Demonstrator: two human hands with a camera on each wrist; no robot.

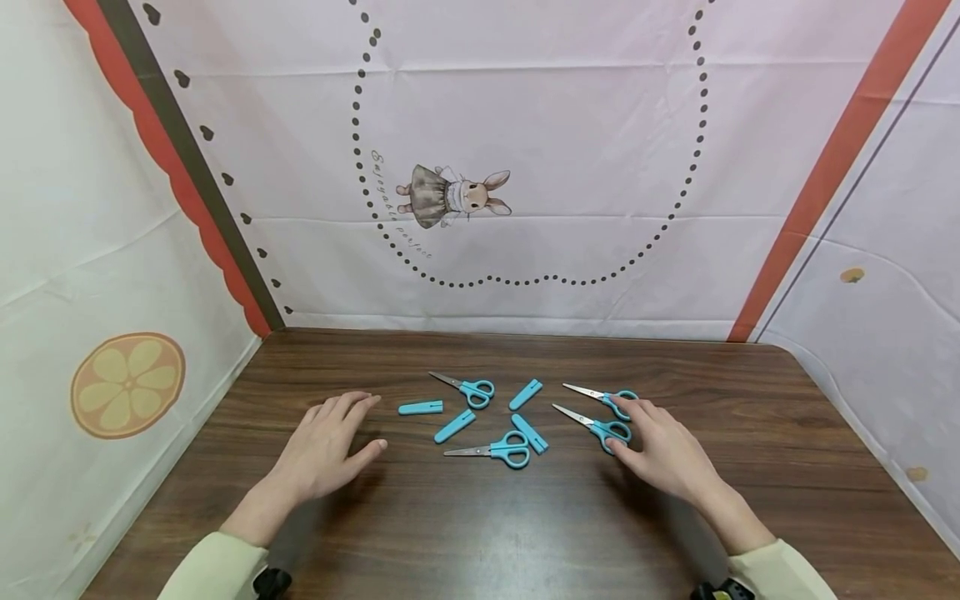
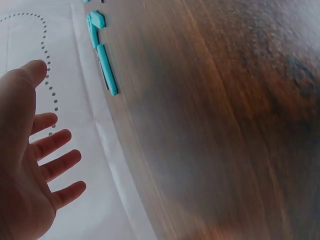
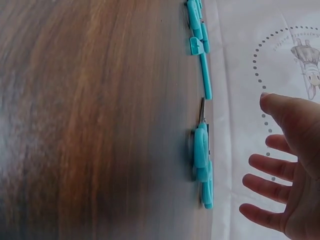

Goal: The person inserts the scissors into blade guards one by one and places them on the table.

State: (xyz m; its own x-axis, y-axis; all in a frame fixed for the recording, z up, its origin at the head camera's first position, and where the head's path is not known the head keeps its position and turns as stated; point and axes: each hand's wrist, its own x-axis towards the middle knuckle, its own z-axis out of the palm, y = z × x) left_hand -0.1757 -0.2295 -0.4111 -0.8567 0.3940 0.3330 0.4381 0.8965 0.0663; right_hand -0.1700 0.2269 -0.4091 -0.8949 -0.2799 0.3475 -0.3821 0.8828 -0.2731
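Note:
My left hand [image 1: 322,450] is held above the table at the left, fingers spread and loosely bent, nothing in it. Nearest to it lies a blue scissors cap [image 1: 420,407]. My right hand [image 1: 663,446] hovers beside two small blue-handled scissors, one farther back [image 1: 600,396] and one nearer [image 1: 596,427]; its fingertips partly cover their handles. The right wrist view shows those fingers apart from the scissors [image 3: 201,150]. Between the hands lie more scissors, one at the back [image 1: 468,387] and one in front [image 1: 498,450], blades bare and pointing left.
More blue caps lie among the scissors: one left of centre [image 1: 454,426], one at the back [image 1: 526,394], one beside the front scissors [image 1: 530,434]. The brown wooden table [image 1: 480,533] meets a white printed cloth [image 1: 600,167] at its back and sides.

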